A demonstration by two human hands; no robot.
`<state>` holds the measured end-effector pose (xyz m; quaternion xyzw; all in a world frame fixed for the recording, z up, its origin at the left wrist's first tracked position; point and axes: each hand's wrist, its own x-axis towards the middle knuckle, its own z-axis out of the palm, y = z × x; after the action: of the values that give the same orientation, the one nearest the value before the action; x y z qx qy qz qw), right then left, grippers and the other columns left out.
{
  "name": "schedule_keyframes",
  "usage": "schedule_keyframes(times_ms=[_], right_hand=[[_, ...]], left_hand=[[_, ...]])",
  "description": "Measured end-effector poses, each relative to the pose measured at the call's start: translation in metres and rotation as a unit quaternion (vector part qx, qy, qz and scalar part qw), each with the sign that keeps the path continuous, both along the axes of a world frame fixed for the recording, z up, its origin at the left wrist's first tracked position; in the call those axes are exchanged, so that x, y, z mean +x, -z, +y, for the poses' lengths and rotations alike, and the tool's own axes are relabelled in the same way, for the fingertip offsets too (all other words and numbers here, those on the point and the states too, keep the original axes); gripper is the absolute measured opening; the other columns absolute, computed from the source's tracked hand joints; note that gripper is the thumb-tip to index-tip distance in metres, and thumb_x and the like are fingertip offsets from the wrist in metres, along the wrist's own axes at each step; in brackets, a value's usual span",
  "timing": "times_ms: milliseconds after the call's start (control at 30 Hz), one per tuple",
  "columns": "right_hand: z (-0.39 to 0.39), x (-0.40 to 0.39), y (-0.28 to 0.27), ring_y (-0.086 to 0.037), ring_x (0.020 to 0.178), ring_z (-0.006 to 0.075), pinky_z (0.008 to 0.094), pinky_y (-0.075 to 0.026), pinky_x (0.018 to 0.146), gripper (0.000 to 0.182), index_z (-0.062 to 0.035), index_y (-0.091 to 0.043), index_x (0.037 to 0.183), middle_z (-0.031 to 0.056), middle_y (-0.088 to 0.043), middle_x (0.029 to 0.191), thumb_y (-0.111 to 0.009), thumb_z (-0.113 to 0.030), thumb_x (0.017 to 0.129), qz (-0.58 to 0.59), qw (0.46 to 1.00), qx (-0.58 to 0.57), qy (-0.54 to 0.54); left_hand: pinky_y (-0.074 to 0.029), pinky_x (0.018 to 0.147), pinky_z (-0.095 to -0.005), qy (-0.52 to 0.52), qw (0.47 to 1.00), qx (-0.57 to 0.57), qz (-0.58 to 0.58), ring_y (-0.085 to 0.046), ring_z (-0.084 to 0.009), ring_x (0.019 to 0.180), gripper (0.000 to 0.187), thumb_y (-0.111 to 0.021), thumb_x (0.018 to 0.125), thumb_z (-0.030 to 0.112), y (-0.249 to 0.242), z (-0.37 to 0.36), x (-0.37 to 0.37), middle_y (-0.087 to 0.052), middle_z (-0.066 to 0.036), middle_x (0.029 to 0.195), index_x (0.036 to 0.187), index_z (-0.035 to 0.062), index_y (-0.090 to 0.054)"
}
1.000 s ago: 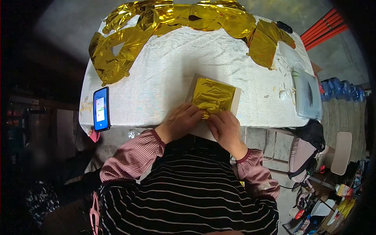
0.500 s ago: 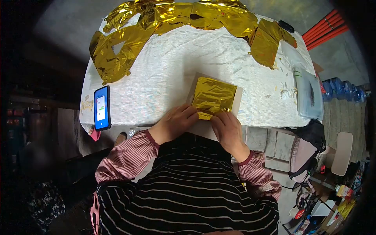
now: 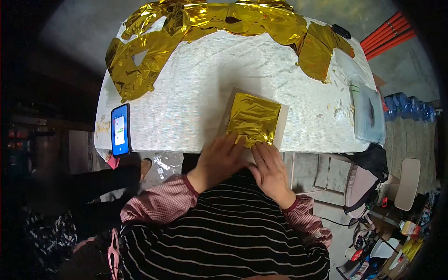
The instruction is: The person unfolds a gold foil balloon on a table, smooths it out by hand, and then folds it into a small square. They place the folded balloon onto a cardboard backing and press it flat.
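Note:
A folded gold foil balloon [image 3: 254, 114] lies as a near-square packet on a grey-beige card [image 3: 283, 122] at the table's near edge. My left hand [image 3: 220, 157], slightly blurred, rests its outstretched fingers on the packet's near left corner. Beside it, my right hand [image 3: 269, 169] lays extended fingers along the near right edge, thumb apart. Both hands are open, pressing on the foil rather than gripping it. My palms hide the near end of the card.
Flat gold foil balloons [image 3: 242, 18] spread across the back of the white-covered table [image 3: 186, 102]. A phone [image 3: 120, 129] lies at the left edge. Clear plastic sleeves [image 3: 367, 112] lie at the right. Another person's dark-clothed leg [image 3: 88, 184] shows at left.
My left hand has moved from pinching the foil's near left edge to lying flatter on it. My right fingers have straightened. The raised near strip of foil now lies flat.

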<state>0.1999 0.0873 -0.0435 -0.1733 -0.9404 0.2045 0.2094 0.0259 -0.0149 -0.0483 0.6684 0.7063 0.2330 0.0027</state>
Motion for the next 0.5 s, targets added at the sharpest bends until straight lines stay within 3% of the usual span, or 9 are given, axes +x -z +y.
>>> schedule_keyframes(times_ms=[67,200,267,500], right_hand=[[-0.004,0.002,0.000,-0.049,0.124,0.0316,0.0466,-0.034,0.109,0.043,0.0037,-0.060,0.121,0.0169,-0.056,0.128,-0.067,-0.015,0.083,-0.049,0.999,0.011,0.016],[-0.005,0.008,-0.007,-0.046,0.130,0.0311,0.0477,-0.028,0.113,0.044,0.0031,-0.057,0.125,0.0178,-0.053,0.132,-0.064,-0.013,0.085,-0.086,0.996,0.010,0.012],[-0.003,0.011,-0.010,-0.044,0.132,0.0342,0.0499,-0.024,0.114,0.049,0.0014,-0.053,0.132,0.0186,-0.048,0.138,-0.058,-0.006,0.084,-0.080,0.997,-0.019,-0.004],[0.049,-0.061,-0.030,-0.033,0.139,0.0367,0.0500,-0.023,0.113,0.050,-0.0002,-0.046,0.137,0.0189,-0.041,0.145,-0.056,-0.011,0.089,-0.087,0.995,0.018,-0.049]], left_hand=[[-0.045,0.095,-0.0420,-0.017,0.999,0.000,0.032,-0.052,-0.0290,0.115,0.057,-0.069,0.079,0.030,-0.004,-0.003,0.008,-0.053,-0.009,0.135,0.130,0.0110,-0.055],[-0.042,0.100,-0.0413,-0.009,0.999,-0.029,0.041,-0.049,-0.0274,0.120,0.055,-0.066,0.080,0.032,0.003,-0.007,0.007,-0.049,-0.008,0.141,0.131,0.0154,-0.057],[-0.042,0.100,-0.0412,-0.001,0.994,-0.001,0.107,-0.049,-0.0267,0.120,0.051,-0.064,0.080,0.025,0.012,-0.006,0.003,-0.049,-0.007,0.141,0.130,0.0181,-0.057],[-0.042,0.101,-0.0412,0.010,0.993,0.023,0.112,-0.049,-0.0264,0.120,0.048,-0.060,0.080,0.017,0.020,-0.005,-0.001,-0.052,-0.006,0.137,0.128,0.0179,-0.060]])
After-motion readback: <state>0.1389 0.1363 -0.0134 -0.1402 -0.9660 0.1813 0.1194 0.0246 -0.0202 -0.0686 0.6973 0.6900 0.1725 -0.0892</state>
